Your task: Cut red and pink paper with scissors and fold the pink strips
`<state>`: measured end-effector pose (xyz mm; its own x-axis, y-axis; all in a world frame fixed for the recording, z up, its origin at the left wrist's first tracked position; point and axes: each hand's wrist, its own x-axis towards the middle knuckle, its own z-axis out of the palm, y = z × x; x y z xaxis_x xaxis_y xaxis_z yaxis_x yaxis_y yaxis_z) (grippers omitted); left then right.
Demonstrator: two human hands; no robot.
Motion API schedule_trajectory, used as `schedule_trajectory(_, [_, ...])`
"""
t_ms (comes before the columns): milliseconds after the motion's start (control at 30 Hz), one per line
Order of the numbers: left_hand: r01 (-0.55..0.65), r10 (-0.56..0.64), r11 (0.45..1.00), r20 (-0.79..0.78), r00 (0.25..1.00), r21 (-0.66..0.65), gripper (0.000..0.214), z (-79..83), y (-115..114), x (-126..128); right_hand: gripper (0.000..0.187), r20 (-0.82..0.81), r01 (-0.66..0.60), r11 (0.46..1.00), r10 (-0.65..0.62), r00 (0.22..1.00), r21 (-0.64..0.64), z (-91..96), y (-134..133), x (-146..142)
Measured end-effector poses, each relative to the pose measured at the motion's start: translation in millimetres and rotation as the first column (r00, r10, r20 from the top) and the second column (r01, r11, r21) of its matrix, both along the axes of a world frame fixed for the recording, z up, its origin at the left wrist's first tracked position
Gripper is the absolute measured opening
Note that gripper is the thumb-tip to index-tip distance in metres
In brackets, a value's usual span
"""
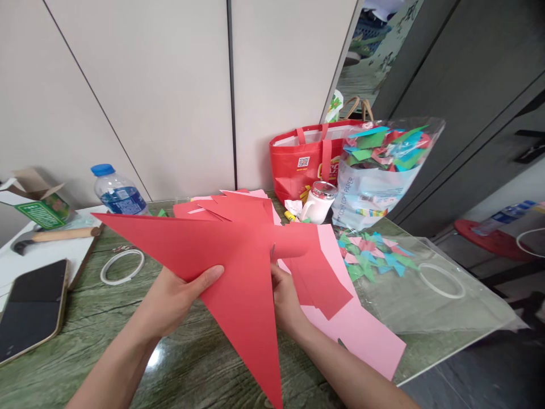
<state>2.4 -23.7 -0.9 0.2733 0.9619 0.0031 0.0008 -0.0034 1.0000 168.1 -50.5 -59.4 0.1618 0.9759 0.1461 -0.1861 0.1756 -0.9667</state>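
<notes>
Pinching red paper sheet (238, 255) with left hand (179, 298) at nine o'clock, right hand (285, 298) gripping, apparently, behind three o'clock edge; could crease crooked if slipping.

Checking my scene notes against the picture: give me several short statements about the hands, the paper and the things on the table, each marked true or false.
1. Both hands, left hand and right hand, hold the large red paper sheet. True.
2. The clear plastic water bottle with blue cap lies on its side. False: it stands upright.
3. The dark smartphone lies left of the hands. True.
4. The red shopping bag hangs on the wall. False: it stands on the green table.
</notes>
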Motion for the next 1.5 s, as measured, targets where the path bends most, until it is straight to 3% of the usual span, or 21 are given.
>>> schedule_trajectory(633, [0.016, -0.016, 1.0, -0.062, 0.998, 0.001, 0.036, -3.4, 1.3, 0.2, 0.015, -0.065, 0.029, 0.999, -0.031, 0.997, -0.036, -2.0, 1.4, 0.6])
schedule_trajectory(900, [0.005, -0.006, 1.0, -0.036, 0.999, -0.025, 0.036, -2.8, -0.6, 1.6, 0.005, -0.032, 0.063, 0.997, -0.065, 0.997, -0.051, -5.6, 1.7, 1.0])
schedule_trajectory(1133, [0.016, -0.018, 0.999, -0.042, 0.999, -0.033, 0.038, -3.3, -1.7, 4.7, 0.016, -0.033, 0.069, 0.998, -0.069, 0.997, -0.008, 0.3, 2.6, 4.8])
schedule_trajectory(1500, [0.035, -0.036, 0.998, -0.025, 0.999, -0.057, 0.036, -2.8, -3.5, 7.2, 0.01, 0.054, 0.133, 0.991, -0.133, 0.99, 0.01, 4.4, 3.5, 6.8])
